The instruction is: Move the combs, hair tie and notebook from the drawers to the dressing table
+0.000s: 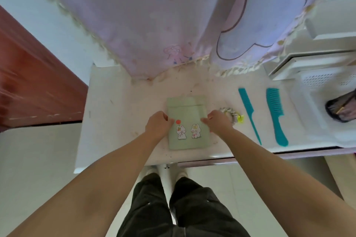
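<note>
- Head view, work surface: the dressing table (115, 113) lies directly in front of you, its white top running left to right, with a pink patterned cloth (134, 25) hanging over its far edge.
- Head view, notebook: the pale green notebook (187, 123) lies flat near the centre of the table top, cover up, with its rabbit stickers facing you. Judge it as set down or being squared up, since it rests fully on the surface.
- Head view, left hand: your left hand (159, 126) presses against the notebook's left edge with fingers curled. It grips or steadies that edge; the fingertips are hidden, so the exact hold cannot be confirmed.
- Head view, right hand: your right hand (218, 122) meets the right edge in the same curled posture. Holding both sides keeps the notebook square to the table front.
- Head view, hair tie: the hair tie (230, 114) lies on the table just right of your right hand, partly hidden by it.
- Head view, combs: the tail comb (249, 113) and the wide-tooth comb (275, 115) lie side by side farther right, handles toward the near edge, apart from each other.
- Head view, drawers: an open white drawer (316, 90) stands at the far right, holding a dark object that cannot be identified.
- Assessment: all four task items appear to be on the table; only release of the notebook remains.
</note>
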`<state>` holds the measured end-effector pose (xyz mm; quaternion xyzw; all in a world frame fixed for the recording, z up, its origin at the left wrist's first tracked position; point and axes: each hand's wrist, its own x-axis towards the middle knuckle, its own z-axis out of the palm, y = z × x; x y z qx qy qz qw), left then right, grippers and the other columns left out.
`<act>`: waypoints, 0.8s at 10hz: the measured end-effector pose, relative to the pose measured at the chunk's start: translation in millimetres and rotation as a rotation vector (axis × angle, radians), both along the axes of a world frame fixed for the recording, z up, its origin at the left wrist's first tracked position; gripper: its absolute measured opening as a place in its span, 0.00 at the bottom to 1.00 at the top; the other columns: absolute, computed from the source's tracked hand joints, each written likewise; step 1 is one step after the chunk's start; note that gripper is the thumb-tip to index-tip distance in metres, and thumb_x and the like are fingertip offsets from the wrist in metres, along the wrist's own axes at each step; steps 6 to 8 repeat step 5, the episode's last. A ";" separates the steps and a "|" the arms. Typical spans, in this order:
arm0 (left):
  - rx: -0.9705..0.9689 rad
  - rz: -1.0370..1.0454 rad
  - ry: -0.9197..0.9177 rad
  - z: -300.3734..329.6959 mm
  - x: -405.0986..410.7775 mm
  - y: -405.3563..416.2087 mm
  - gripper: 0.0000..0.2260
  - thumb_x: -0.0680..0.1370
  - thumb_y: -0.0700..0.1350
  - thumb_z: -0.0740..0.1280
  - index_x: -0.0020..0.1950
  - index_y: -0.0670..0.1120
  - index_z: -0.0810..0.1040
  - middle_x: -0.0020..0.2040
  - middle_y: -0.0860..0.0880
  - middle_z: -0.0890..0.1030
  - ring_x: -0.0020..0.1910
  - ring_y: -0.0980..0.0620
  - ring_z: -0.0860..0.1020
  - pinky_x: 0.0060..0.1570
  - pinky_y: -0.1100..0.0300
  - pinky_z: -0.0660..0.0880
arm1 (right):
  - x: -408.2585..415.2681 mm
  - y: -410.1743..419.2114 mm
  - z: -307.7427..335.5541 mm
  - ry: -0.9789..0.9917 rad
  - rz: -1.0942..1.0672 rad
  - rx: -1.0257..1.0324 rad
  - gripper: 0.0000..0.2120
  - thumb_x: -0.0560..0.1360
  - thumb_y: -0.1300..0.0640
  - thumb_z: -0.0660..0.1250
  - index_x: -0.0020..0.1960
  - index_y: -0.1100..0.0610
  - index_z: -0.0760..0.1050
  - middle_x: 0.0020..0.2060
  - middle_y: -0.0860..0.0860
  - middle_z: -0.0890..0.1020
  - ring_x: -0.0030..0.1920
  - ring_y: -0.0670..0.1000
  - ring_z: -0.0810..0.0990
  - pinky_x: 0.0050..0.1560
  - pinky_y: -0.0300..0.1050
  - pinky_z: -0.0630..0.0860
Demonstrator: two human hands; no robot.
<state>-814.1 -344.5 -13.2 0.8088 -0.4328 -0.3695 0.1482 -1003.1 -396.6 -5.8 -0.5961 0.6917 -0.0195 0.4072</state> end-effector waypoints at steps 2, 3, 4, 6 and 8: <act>0.073 -0.312 -0.164 -2.8 14.7 -13.7 0.09 0.74 0.52 0.64 0.40 0.48 0.70 0.42 0.49 0.77 0.44 0.47 0.75 0.41 0.56 0.69 | 7.3 -4.5 -10.5 0.210 0.049 -0.077 0.17 0.74 0.47 0.65 0.52 0.60 0.70 0.48 0.57 0.79 0.44 0.55 0.76 0.40 0.46 0.70; 0.041 -0.550 -0.190 -0.7 27.8 -14.0 0.07 0.76 0.49 0.61 0.42 0.47 0.71 0.46 0.45 0.78 0.47 0.45 0.76 0.43 0.54 0.71 | 13.5 -1.4 2.2 0.278 0.085 -0.091 0.19 0.74 0.48 0.65 0.58 0.60 0.68 0.56 0.58 0.76 0.52 0.58 0.78 0.47 0.51 0.75; -0.069 -0.863 -0.313 -1.6 52.5 -5.6 0.11 0.78 0.48 0.58 0.55 0.44 0.73 0.55 0.43 0.74 0.54 0.44 0.72 0.51 0.52 0.72 | 18.6 2.6 32.8 0.157 -0.004 -0.093 0.17 0.75 0.51 0.65 0.59 0.60 0.70 0.56 0.57 0.78 0.52 0.56 0.78 0.52 0.50 0.75; -0.165 -1.111 -0.439 -9.7 76.0 12.0 0.19 0.77 0.49 0.56 0.67 0.45 0.67 0.65 0.43 0.69 0.61 0.43 0.69 0.60 0.51 0.68 | 15.9 9.7 99.8 -0.188 -0.214 -0.217 0.08 0.75 0.55 0.64 0.52 0.57 0.76 0.50 0.55 0.82 0.46 0.51 0.81 0.51 0.50 0.79; -0.165 -1.111 -0.439 -9.7 76.0 12.0 0.19 0.77 0.49 0.56 0.67 0.45 0.67 0.65 0.43 0.69 0.61 0.43 0.69 0.60 0.51 0.68 | 15.9 9.7 99.8 -0.188 -0.214 -0.217 0.08 0.75 0.55 0.64 0.52 0.57 0.76 0.50 0.55 0.82 0.46 0.51 0.81 0.51 0.50 0.79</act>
